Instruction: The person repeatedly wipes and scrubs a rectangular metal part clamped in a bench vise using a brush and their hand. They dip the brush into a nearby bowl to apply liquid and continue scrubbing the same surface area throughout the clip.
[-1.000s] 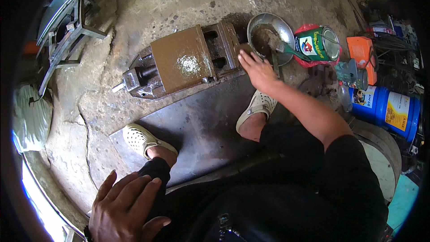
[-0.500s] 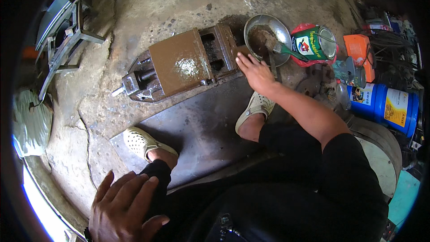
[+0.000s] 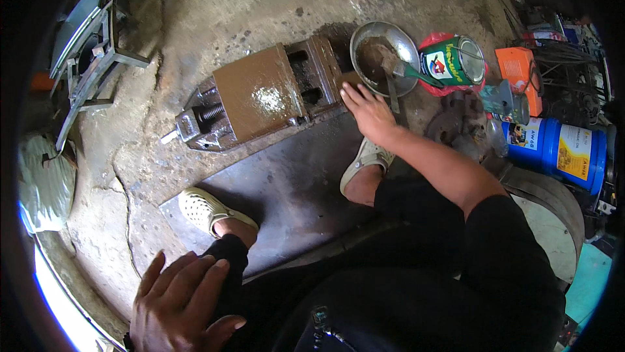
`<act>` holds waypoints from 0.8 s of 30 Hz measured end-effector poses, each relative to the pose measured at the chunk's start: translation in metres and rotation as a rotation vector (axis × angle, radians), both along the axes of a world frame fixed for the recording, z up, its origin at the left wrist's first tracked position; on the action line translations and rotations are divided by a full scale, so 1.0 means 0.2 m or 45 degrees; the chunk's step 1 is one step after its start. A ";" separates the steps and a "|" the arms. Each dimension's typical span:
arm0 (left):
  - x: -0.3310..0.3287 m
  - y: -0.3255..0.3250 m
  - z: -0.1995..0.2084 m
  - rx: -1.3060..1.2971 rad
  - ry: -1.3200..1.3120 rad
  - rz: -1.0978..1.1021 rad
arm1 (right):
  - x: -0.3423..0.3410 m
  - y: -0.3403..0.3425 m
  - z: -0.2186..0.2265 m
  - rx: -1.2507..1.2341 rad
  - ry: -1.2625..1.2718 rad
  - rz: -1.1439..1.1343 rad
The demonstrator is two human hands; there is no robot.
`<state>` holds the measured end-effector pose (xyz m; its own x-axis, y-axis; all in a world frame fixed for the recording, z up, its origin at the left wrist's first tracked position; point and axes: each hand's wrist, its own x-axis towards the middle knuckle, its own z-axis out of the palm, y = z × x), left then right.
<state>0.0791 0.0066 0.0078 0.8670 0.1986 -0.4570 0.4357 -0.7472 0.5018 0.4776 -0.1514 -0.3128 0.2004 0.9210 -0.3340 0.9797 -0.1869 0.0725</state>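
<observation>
A brown, wet-looking machine vise lies on the floor, its screw end at the left. At its right end my right hand rests with fingers stretched out, the fingertips on a small flat brown piece. I cannot tell whether that piece is loose or part of the vise. Just beyond the fingers sits a metal bowl with brown liquid. A paintbrush with a green handle and a flat metal strip lean across its rim. My left hand lies open over my left leg, holding nothing.
A green paint can stands on red plastic right of the bowl. Beyond it are an orange box and a blue bucket. A metal sheet lies under my feet. At the left are a metal frame and a plastic bag.
The view has shifted slightly. My right hand stays at the vise's right end with only a very small movement, and my left hand keeps its place.
</observation>
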 end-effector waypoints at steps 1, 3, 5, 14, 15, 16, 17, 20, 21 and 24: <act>0.00 0.00 0.00 -0.012 -0.001 -0.008 | -0.01 -0.01 0.00 0.043 -0.016 0.023; 0.02 0.01 0.00 -0.022 -0.004 -0.033 | 0.01 0.03 -0.02 0.144 -0.046 0.040; 0.02 -0.01 0.00 -0.046 -0.010 -0.058 | 0.05 0.14 -0.04 0.158 -0.109 0.004; -0.01 -0.03 0.00 -0.009 -0.008 0.054 | 0.04 0.08 -0.05 -0.067 0.073 -0.098; -0.01 -0.02 0.00 -0.002 -0.006 0.035 | 0.02 0.03 -0.04 -0.088 0.126 -0.091; 0.00 -0.01 0.01 0.000 -0.009 0.013 | 0.02 0.01 -0.03 -0.038 0.151 -0.093; 0.00 -0.01 0.01 0.005 -0.015 -0.007 | 0.01 0.01 -0.02 -0.168 0.170 -0.128; 0.00 -0.01 0.01 0.008 -0.013 -0.031 | 0.04 0.10 -0.04 0.289 0.139 -0.094; 0.00 -0.01 0.01 0.001 -0.004 -0.029 | 0.05 0.15 -0.04 0.356 0.198 -0.105; 0.00 -0.01 0.01 -0.004 0.018 0.026 | 0.04 0.23 -0.05 0.203 0.163 -0.206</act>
<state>0.0797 0.0045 0.0103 0.8560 0.2150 -0.4702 0.4584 -0.7363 0.4977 0.4852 -0.1048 -0.3234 0.3148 0.9235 -0.2194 0.9355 -0.3410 -0.0931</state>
